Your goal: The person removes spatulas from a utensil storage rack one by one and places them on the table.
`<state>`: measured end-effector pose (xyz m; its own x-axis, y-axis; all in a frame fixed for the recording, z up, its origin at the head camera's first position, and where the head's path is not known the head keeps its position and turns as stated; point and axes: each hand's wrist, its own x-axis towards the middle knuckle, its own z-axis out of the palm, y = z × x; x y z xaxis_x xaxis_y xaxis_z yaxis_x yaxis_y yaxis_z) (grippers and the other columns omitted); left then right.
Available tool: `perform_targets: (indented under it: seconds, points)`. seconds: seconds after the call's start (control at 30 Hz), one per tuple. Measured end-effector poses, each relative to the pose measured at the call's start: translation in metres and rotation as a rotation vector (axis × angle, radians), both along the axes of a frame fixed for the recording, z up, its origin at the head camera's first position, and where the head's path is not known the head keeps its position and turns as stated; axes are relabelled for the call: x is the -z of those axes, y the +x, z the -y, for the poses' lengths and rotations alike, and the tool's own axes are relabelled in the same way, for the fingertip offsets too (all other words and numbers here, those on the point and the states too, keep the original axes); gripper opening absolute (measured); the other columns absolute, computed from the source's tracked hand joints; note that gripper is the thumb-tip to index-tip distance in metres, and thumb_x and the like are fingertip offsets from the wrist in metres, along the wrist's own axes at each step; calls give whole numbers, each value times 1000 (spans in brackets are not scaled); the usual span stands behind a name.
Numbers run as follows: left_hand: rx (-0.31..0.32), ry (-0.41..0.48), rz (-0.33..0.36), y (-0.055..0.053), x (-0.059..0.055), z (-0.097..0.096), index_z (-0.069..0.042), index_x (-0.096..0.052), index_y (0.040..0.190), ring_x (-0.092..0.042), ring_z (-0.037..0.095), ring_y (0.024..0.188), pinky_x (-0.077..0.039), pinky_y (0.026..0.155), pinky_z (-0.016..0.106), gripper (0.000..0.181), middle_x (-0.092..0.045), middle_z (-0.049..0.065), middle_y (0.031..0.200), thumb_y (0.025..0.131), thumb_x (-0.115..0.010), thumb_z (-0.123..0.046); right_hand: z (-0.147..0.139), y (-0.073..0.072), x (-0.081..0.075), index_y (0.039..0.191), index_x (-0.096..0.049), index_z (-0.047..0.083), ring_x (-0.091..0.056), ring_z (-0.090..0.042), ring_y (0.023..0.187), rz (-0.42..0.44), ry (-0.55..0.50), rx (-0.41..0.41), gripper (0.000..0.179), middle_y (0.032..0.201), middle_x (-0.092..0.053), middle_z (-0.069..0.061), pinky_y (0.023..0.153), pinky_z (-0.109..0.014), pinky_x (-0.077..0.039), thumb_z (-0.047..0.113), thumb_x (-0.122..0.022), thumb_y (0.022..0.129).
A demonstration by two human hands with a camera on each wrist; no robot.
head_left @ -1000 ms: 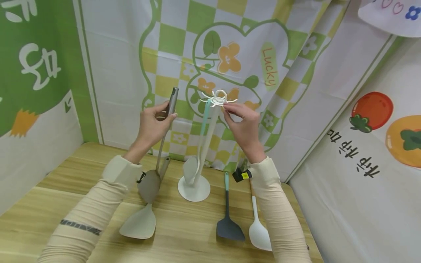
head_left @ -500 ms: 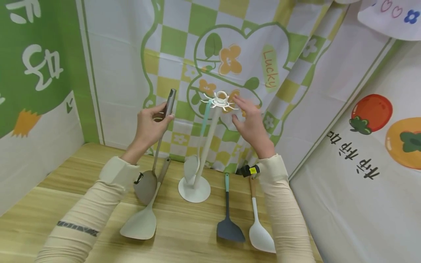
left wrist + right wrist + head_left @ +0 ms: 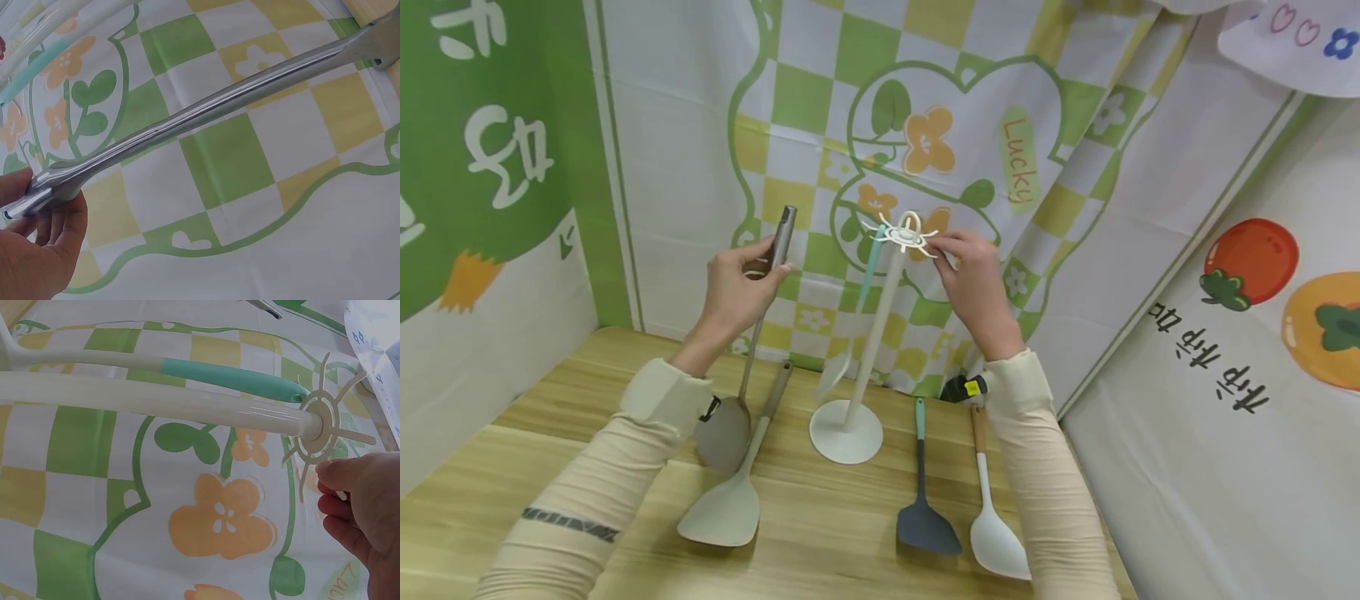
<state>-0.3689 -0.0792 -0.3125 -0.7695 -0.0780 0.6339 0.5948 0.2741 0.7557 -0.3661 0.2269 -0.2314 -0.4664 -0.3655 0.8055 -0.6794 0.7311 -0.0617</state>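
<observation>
My left hand grips a metal spatula near the top of its handle; its grey rounded head hangs low at the left. The left wrist view shows the shiny handle between thumb and fingers. With thumb and forefinger my right hand pinches one hook at the top of a white utensil rack. Its ring of hooks fans out in the right wrist view. From another hook hangs a teal-handled spoon, its pale head turned nearly edge-on in the head view.
A beige turner lies on the wooden table at the left, overlapped by the hanging spatula's head. A dark turner and a white, wooden-handled spatula lie at the right. A patterned curtain hangs behind the rack.
My right hand let go of the rack, opened beside it, then pinched a hook again. The hook ring and hanging spoon have turned. My left hand has shifted slightly left with the spatula.
</observation>
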Motion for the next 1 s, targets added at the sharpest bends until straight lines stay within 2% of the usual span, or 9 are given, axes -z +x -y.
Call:
perform_targets:
  seconds: [0.37, 0.5, 0.63, 0.7, 0.87, 1.0]
  points:
    - [-25, -30, 22, 1, 5, 14, -1, -58, 140, -72, 36, 94, -53, 67, 7, 47, -71, 25, 116, 96, -71, -9, 3, -1, -2, 101, -79, -5, -68, -35, 97, -29, -16, -11, 13, 101, -75, -19, 89, -40, -57, -8, -71, 90]
    - [-40, -45, 26, 0, 7, 20, -1, -58, 139, -72, 20, 86, -54, 66, 8, 46, -72, 25, 114, 96, -71, -11, 3, -2, -2, 103, -79, -4, -68, -34, 96, -40, -11, -22, 16, 100, -76, -17, 89, -40, -56, -9, -71, 90]
    - [-44, -51, 33, 0, 9, 25, 0, -60, 138, -64, -1, 77, -54, 63, 10, 45, -72, 26, 112, 96, -72, -10, 4, -1, -2, 104, -79, -3, -68, -35, 98, -32, 6, -29, 16, 101, -76, -18, 91, -41, -57, -7, -71, 91]
    - [-45, -53, 36, 1, 10, 27, 1, -61, 137, -61, -5, 75, -54, 62, 10, 44, -72, 26, 111, 95, -72, -9, 5, -1, -3, 104, -79, -3, -69, -35, 98, -20, 9, -34, 16, 101, -75, -19, 91, -41, -57, -7, -71, 91]
    - [-46, -51, 53, 3, 12, 29, 1, -60, 137, -62, -3, 76, -54, 62, 10, 45, -72, 26, 112, 95, -72, -9, 5, -2, -2, 103, -79, -4, -69, -35, 98, 0, 2, -25, 14, 101, -75, -20, 90, -41, -58, -6, -71, 92]
    - [-39, -46, 69, 5, 14, 29, 1, -59, 138, -69, 16, 83, -54, 60, 10, 46, -72, 27, 114, 95, -73, -10, 4, -3, -1, 102, -79, -5, -70, -36, 95, 3, -24, -26, 13, 99, -75, -21, 88, -42, -60, -7, -70, 92]
